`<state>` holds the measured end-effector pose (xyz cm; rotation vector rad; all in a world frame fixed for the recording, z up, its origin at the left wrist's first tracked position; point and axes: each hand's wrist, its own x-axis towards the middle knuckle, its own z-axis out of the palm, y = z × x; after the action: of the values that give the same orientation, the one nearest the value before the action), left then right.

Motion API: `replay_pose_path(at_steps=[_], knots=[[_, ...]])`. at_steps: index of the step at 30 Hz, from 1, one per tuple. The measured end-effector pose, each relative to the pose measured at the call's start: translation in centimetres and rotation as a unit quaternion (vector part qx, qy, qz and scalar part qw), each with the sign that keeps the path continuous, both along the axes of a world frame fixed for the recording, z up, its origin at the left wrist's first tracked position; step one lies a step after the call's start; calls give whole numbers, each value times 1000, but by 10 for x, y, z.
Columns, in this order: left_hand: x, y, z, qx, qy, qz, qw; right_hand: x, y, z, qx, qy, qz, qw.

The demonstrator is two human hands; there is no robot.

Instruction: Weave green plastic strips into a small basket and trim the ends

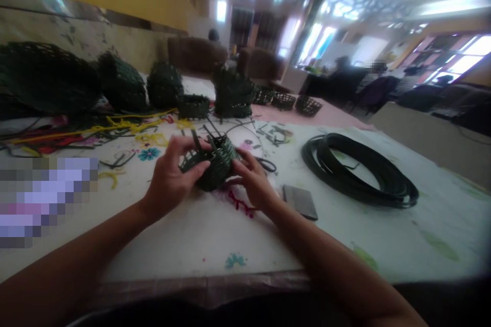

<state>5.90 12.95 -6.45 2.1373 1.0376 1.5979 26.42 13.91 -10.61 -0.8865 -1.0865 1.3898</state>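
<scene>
A small dark green woven basket [215, 171] is held between my two hands over the middle of the table, with several loose strip ends standing up from its rim. My left hand [174, 171] grips its left side, thumb outside and fingers over the rim. Against the right side of the basket, my right hand [253, 176] curls its fingers round the weave; the undersides of those fingers are hidden. The black loop of what looks like a scissors handle [268, 165] shows just beyond my right hand.
A coil of dark strapping [402, 196] lies at the right, beside a flat grey block [301, 202]. Finished-looking baskets [233, 92] line the back of the table. Yellow strips [134, 123] and green offcuts lie at the left. The table's near edge [207, 282] runs in front of me.
</scene>
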Motion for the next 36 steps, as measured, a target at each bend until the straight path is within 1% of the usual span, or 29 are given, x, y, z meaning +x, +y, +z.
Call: replay_pose_path(at_steps=[2, 4, 5, 6, 7, 8, 10, 12, 14, 15, 17, 19, 20, 21, 23, 25, 27, 30, 31, 33, 34, 36], knots=[[-2, 0, -1, 107, 59, 21, 992, -2, -2, 0, -6, -1, -6, 1000], [-5, 1, -3, 208, 128, 20, 970, -3, -4, 0, -7, -1, -11, 1000], [-7, 2, -4, 244, 160, 14, 956, -4, -4, 0, -7, -1, -13, 1000], [-8, 3, -4, 265, 188, 9, 946, -4, -5, 1, -7, -1, -16, 1000], [-9, 4, -5, 270, 208, 4, 940, -5, -5, 1, -7, 0, -17, 1000], [-10, 4, -5, 261, 219, -5, 940, -4, -5, 2, -7, 0, -19, 1000], [-10, 4, -3, 216, 206, -41, 953, -3, -5, 3, -7, 0, -23, 1000], [-10, 3, 1, 139, 162, -81, 974, -1, -4, 4, -8, -4, -26, 1000], [-12, 2, 7, 43, 107, -110, 987, 1, -2, 5, -11, -9, -23, 1000], [-14, 2, 10, -9, 85, -124, 989, 2, -1, 5, -11, -11, -18, 1000], [-19, 3, 13, -98, 51, -163, 980, 4, 0, 6, -6, -12, -11, 1000], [-22, 6, 13, -161, 23, -199, 966, 4, 1, 6, 0, -13, -6, 1000], [-23, 7, 12, -182, 1, -205, 962, 5, 1, 6, 3, -14, -5, 1000], [-22, 8, 11, -198, -23, -201, 959, 5, 1, 7, 5, -16, -4, 1000], [-19, 8, 10, -218, -65, -173, 958, 4, 1, 7, 10, -18, -2, 1000], [-15, 6, 11, -229, -87, -156, 957, 4, 0, 8, 15, -19, -2, 1000], [-13, 4, 15, -254, -75, -169, 949, 3, 0, 8, 21, -21, 0, 1000], [-14, 4, 20, -304, -4, -218, 927, 3, -2, 8, 37, -26, 8, 999], [-16, 4, 22, -304, 23, -229, 924, 3, -2, 8, 43, -28, 11, 999], [-17, 5, 22, -275, 68, -231, 931, 3, -3, 9, 48, -31, 12, 998], [-17, 5, 22, -255, 83, -221, 938, 3, -3, 9, 48, -32, 12, 998], [-15, 2, 21, -218, 82, -176, 956, 2, -4, 10, 47, -32, 6, 998]])
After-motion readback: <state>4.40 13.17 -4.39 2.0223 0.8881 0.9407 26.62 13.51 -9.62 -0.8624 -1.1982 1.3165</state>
